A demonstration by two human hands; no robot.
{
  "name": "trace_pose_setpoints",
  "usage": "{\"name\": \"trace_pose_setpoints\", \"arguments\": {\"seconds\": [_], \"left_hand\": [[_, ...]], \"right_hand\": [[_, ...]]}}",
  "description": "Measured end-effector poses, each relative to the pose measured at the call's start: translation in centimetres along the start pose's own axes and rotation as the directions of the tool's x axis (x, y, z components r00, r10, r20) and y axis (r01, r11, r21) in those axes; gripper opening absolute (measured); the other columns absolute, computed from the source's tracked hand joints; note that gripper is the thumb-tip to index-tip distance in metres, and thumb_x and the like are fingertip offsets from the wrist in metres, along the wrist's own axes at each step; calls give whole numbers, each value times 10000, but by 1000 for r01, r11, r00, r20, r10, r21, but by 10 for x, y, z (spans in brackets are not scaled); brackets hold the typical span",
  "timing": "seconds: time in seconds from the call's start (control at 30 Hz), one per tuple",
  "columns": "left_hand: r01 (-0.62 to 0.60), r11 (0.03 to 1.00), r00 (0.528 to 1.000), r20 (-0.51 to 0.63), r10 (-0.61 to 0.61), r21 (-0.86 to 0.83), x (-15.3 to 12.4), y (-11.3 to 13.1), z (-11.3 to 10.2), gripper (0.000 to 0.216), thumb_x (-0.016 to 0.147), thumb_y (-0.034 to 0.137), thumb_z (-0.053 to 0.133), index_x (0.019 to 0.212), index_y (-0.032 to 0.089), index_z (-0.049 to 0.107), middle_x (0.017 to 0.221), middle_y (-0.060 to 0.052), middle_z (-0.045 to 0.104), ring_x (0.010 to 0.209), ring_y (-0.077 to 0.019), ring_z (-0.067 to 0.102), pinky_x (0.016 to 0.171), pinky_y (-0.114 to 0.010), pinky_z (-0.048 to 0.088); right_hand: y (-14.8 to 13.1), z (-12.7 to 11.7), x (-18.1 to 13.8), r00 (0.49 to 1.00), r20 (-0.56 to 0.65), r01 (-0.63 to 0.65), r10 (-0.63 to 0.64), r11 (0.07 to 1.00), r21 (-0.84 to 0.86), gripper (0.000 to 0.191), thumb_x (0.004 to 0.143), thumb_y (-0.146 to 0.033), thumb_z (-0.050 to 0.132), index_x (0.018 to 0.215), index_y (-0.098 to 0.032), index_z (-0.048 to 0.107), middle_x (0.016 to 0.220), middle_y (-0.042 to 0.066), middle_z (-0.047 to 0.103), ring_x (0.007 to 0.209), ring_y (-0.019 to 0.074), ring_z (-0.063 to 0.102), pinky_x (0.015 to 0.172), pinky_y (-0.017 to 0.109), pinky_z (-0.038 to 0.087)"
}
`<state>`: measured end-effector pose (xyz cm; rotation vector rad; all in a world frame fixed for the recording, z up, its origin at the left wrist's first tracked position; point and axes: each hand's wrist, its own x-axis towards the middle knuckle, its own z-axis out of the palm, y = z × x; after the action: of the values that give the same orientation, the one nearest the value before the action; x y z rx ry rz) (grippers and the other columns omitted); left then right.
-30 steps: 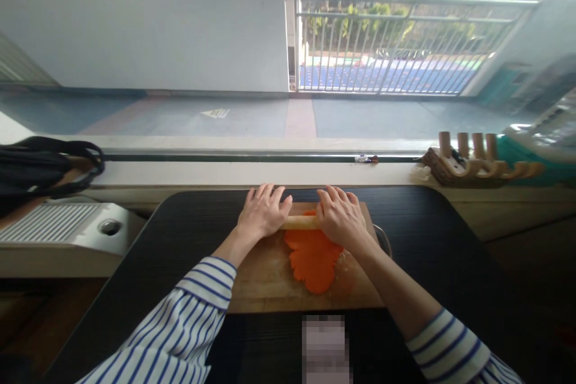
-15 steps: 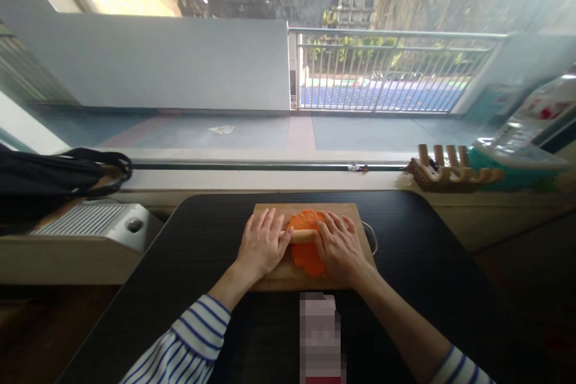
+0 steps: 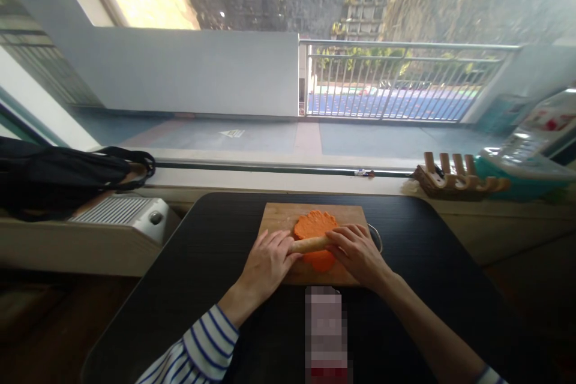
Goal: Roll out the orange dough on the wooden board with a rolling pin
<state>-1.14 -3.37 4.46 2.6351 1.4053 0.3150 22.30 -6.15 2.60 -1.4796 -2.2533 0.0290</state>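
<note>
A flat sheet of orange dough lies on a wooden cutting board on a black table. Across the dough's near part rests a wooden rolling pin. My left hand lies on the pin's left end, fingers stretched flat over it. My right hand presses on its right end, fingers extended too. Both palms hide the pin's ends and the dough's near edge.
A metal handle sticks out at the board's right side. A white heater and a black bag sit to the left. A wooden rack stands on the sill at right, under a wide window. A blurred patch lies near me.
My hands and the rolling pin have drawn back toward me over the dough, from its far edge to its near part. The head view has tilted upward, so the board looks smaller.
</note>
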Motion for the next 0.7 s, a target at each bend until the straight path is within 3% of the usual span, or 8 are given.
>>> {"name": "trace_pose_setpoints", "arguments": {"seconds": [0.1, 0.3, 0.43, 0.57, 0.7], "left_hand": [[-18, 1000, 1000, -24, 18, 12, -6, 5, 4, 237, 908, 372, 526, 1026, 195, 630, 1290, -114, 600, 1227, -248, 523, 1077, -473, 355], [-54, 992, 981, -180, 73, 111, -11, -2, 29, 309, 915, 430, 480, 924, 162, 634, 1322, -166, 564, 1270, -292, 484, 1036, -471, 420], [-56, 982, 956, -275, 105, 179, -11, -8, 41, 444, 932, 450, 429, 1129, 97, 613, 1360, -219, 516, 1293, -328, 455, 1040, -497, 409], [-34, 969, 961, -258, 99, 244, -5, -8, 39, 558, 942, 483, 372, 1301, 85, 529, 1429, -207, 436, 1334, -340, 394, 1076, -529, 350], [10, 970, 982, -186, 36, 245, 5, -9, 32, 632, 941, 549, 303, 1345, 105, 498, 1443, -186, 424, 1359, -318, 360, 1096, -523, 318]], "right_hand": [[4, -4, -2, 999, 19, 36, -36, 999, 16, 239, 947, -355, 499, 1124, -251, 620, 1103, 42, 676, 1022, 191, 569, 950, 368, 371], [6, -1, 0, 997, 37, 68, -69, 997, 41, 210, 933, -328, 513, 1082, -236, 628, 1074, 52, 672, 1009, 203, 569, 966, 392, 376], [7, 7, 5, 999, 32, 32, -31, 999, -32, 229, 928, -334, 494, 1090, -237, 625, 1248, 79, 599, 1169, 240, 499, 1019, 443, 346], [11, 15, 10, 996, 82, -6, 15, 994, -111, 361, 952, -363, 420, 1245, -202, 557, 1430, 105, 460, 1320, 257, 381, 1100, 491, 256], [14, 18, 19, 989, 136, -33, 50, 992, -119, 419, 970, -370, 355, 1315, -190, 510, 1446, 93, 445, 1343, 241, 367, 1126, 499, 217]]}}
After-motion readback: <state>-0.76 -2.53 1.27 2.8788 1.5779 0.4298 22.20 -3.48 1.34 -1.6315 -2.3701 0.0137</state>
